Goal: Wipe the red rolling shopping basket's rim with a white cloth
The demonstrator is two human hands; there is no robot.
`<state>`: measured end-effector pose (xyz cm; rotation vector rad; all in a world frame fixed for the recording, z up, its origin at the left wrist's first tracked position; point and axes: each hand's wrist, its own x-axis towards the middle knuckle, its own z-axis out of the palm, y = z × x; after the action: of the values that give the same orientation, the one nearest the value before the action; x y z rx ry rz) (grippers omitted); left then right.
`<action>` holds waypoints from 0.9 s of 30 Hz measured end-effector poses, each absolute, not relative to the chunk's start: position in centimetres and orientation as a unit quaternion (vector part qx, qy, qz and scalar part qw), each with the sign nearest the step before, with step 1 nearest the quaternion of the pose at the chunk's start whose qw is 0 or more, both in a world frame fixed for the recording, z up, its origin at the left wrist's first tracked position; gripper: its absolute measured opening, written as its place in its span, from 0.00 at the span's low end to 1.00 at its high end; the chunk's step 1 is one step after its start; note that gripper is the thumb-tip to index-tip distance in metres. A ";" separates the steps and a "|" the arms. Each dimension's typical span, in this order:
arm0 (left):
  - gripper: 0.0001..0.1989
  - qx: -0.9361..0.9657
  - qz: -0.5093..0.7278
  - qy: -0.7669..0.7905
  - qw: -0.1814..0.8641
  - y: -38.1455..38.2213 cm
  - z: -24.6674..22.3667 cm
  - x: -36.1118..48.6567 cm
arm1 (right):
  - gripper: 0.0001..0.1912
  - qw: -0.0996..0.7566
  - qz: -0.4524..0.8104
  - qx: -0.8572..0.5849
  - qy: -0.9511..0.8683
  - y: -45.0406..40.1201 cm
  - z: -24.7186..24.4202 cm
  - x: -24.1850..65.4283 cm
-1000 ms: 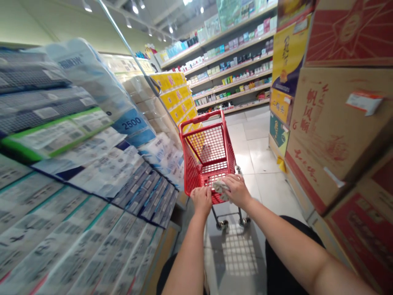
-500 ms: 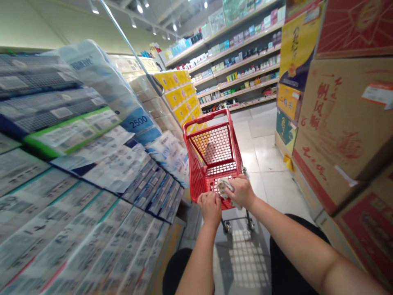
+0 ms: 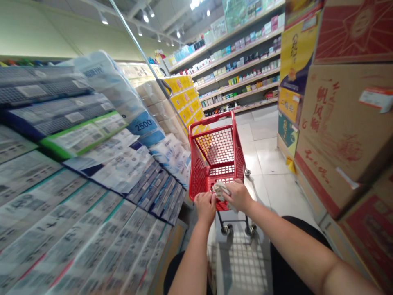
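Note:
In front of me stands a red plastic shopping cart (image 3: 215,143) on grey metal legs with casters. Its basket has grid walls, and its raised handle is at the far end. My left hand (image 3: 205,207) is closed over the near left corner of the basket rim. A crumpled whitish patterned cloth (image 3: 220,189) is gripped in my right hand (image 3: 239,196), which presses it against the near rim, just right of the left hand. Part of the cloth hangs down below the right fingers.
Stacked paper packs (image 3: 92,229) line the left side, with yellow cartons (image 3: 186,104) beyond. Cardboard boxes (image 3: 344,123) are piled on the right. Shelves (image 3: 239,65) of small goods stand at the back. A tiled floor (image 3: 276,192) runs between.
The right hand and cloth have shifted slightly left along the rim, toward the left hand. The left hand keeps its hold. The view has tilted slightly.

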<state>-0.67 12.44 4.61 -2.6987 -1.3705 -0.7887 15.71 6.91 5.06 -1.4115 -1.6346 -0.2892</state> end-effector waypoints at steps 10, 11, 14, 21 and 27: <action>0.14 -0.874 -0.242 -0.420 0.018 12.5 4.7 -1.1 | 0.12 0.474 -0.104 -0.558 -0.674 7.2 5.1 15.2; 0.14 -0.876 -0.238 -0.419 0.019 12.8 4.7 -1.3 | 0.12 0.476 -0.101 -0.553 -0.676 7.0 5.0 15.1; 0.14 -0.877 -0.229 -0.423 0.022 13.7 4.6 -1.6 | 0.10 0.480 -0.104 -0.528 -0.693 6.5 4.5 14.9; 0.16 -0.841 -0.300 -0.446 0.069 14.8 3.1 -0.5 | 0.19 0.505 -0.130 -0.577 -0.628 6.9 3.1 16.0; 0.18 -0.849 -0.341 -0.405 0.008 13.4 1.9 2.1 | 0.18 0.501 -0.129 -0.588 -0.622 8.0 2.1 15.9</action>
<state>2.14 13.44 1.92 -2.6522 -1.2655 -1.0648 15.89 8.04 2.15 -1.4211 -1.5028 -0.3120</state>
